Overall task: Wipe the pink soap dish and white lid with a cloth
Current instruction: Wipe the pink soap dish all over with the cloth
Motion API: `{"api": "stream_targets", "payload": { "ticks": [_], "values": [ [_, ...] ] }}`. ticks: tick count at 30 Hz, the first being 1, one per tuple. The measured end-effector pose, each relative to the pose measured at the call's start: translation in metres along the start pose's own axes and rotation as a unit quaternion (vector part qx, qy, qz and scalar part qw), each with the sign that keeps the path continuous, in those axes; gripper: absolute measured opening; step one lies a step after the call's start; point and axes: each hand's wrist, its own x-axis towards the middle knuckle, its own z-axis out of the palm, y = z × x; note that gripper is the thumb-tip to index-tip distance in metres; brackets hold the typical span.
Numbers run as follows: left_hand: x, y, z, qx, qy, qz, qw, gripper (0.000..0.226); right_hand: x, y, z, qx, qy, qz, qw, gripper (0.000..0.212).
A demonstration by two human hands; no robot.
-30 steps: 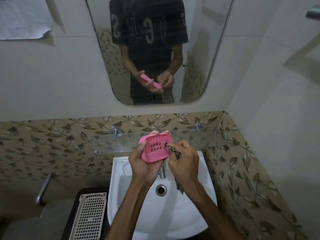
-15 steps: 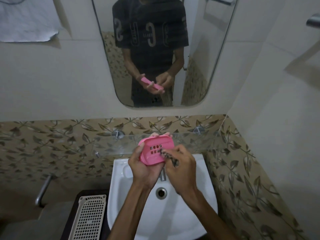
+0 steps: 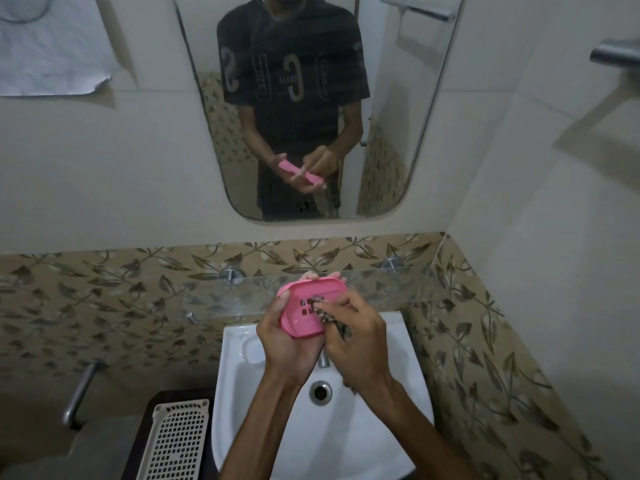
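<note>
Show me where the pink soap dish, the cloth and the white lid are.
pink soap dish [image 3: 313, 292]: head view, on its slotted pink face.
cloth [image 3: 325, 318]: head view, on the dark bunched fabric.
white lid [image 3: 175, 441]: head view, on its perforated top.

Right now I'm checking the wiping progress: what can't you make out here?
- Cloth: head view, mostly hidden inside the right hand.
- Pink soap dish: underside covered by the left hand.
- Tap: behind both hands.
- White perforated lid: cut off by the bottom edge.

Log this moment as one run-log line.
step: wiping dish | left hand: holds pink soap dish over sink | right hand: presses cloth into dish | white lid: untouched, left of sink
</note>
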Motion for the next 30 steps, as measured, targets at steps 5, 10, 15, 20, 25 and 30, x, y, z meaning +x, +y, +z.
{"api": "stream_targets", "payload": {
  "ticks": [5,10,15,20,25,30],
  "values": [
    [-0.002,0.0,0.0,0.03,0.009,-0.008,0.999,0.057,-0.004,0.006,-0.006,-0.011,0.01,0.025,1.0,0.03],
    [-0.004,0.006,0.011,0.044,-0.011,-0.001,0.999,0.07,-0.006,0.011,-0.014,-0.035,-0.007,0.081,0.996,0.023],
    [0.0,0.007,0.016,0.045,-0.026,-0.005,0.999,0.067,-0.005,0.003,-0.015,-0.036,-0.041,0.074,0.996,0.018],
    [0.005,0.004,0.016,0.058,-0.049,0.0,0.997,0.055,-0.006,0.001,-0.012,0.007,-0.06,0.098,0.993,0.021],
    [0.009,-0.001,0.01,0.066,-0.047,0.001,0.997,0.059,-0.009,0.005,-0.008,-0.008,-0.027,0.147,0.989,0.019],
    [0.008,0.0,0.003,0.052,-0.036,-0.001,0.998,0.063,-0.007,0.001,-0.002,-0.001,-0.052,0.143,0.988,0.016]
  ]
}}
